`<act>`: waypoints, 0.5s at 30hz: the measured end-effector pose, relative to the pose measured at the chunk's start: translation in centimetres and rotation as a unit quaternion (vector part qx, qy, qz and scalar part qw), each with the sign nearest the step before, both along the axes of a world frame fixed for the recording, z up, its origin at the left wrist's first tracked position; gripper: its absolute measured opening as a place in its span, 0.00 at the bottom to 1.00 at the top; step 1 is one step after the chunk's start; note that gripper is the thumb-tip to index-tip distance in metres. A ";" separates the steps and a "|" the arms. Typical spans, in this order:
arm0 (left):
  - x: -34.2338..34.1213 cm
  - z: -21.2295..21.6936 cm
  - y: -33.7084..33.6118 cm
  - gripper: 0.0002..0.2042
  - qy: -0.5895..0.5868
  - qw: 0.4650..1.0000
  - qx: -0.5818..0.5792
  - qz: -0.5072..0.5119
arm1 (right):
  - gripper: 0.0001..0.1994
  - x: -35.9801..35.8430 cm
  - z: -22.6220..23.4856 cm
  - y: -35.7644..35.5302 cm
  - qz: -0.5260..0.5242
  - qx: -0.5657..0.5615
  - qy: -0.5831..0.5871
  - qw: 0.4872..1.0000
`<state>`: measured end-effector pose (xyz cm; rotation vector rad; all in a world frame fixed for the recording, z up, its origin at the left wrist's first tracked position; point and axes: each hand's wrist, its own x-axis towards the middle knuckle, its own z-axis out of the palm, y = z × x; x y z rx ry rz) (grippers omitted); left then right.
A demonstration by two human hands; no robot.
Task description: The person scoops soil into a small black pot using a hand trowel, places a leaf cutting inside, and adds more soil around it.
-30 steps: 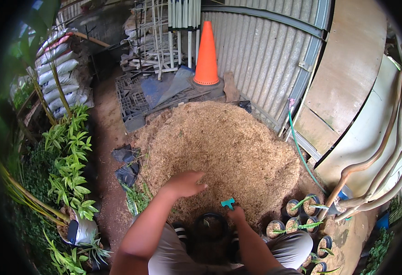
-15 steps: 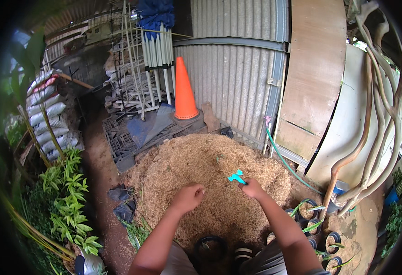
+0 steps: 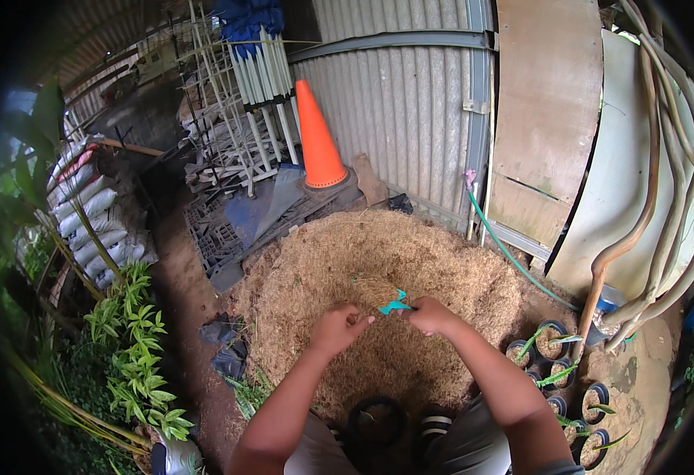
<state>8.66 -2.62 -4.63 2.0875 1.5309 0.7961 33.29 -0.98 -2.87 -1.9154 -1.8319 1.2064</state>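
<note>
As the turquoise tool point(image 3: 395, 305) points left, your right grip point(image 3: 431, 317) pinches it. Your left grip point(image 3: 336, 328) curls nearby, its hold unclear.

A grey corrugated wall point(image 3: 418, 119) closes the back, crossed by a metal rail point(image 3: 410, 38). To its right stand a tall brown board point(image 3: 549, 95) and a whitish sheet point(image 3: 620, 142) (the sheet partly hidden by twisted branches point(image 3: 649, 182)). 1 orange cone point(image 3: 317, 138) stands before the wall. At left, beside brown earth floor point(image 3: 176, 265), sacks point(image 3: 89, 210) lie stacked. Light is soft, dimmer toward the upper left.
</note>
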 end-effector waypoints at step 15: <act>-7.2 -3.2 5.3 0.07 0.040 0.937 0.219 0.267 | 0.22 1.2 -0.3 1.0 0.078 0.017 -0.052 0.995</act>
